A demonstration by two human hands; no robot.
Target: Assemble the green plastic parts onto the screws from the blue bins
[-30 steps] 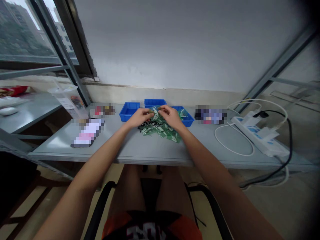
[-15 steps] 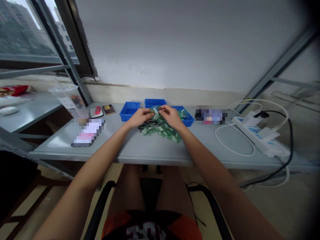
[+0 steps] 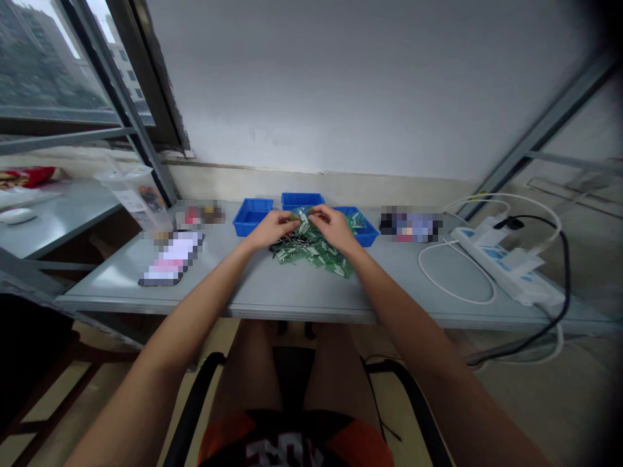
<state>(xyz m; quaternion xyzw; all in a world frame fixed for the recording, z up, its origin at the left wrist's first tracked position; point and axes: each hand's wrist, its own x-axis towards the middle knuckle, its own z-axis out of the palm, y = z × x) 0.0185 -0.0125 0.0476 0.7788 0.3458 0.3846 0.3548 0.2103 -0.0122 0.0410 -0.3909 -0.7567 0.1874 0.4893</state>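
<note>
My left hand point(image 3: 275, 228) and my right hand point(image 3: 335, 227) meet over the middle of the desk, fingers pinched on either side of a small green plastic packet point(image 3: 303, 222) with pale print. Below them lies a heap of similar green packets point(image 3: 324, 255). Thin dark pieces point(image 3: 292, 242), too small to name, are mixed into its left part. Just behind my right hand, a blue tray point(image 3: 368, 237) holds more green packets. A second blue tray point(image 3: 243, 226) is beyond my left hand, and a third blue tray point(image 3: 302, 197) stands at the back.
On the left are a phone point(image 3: 172, 259) with a blurred screen and a lidded plastic cup point(image 3: 137, 198). To the right, a pixelated device point(image 3: 410, 226) lies near a white power strip point(image 3: 506, 266) with plugs and looping cables. The grey desk point(image 3: 292, 295) backs onto a wall.
Both hands stay in almost the same place with the packet between them. Nothing on the desk has visibly moved.
</note>
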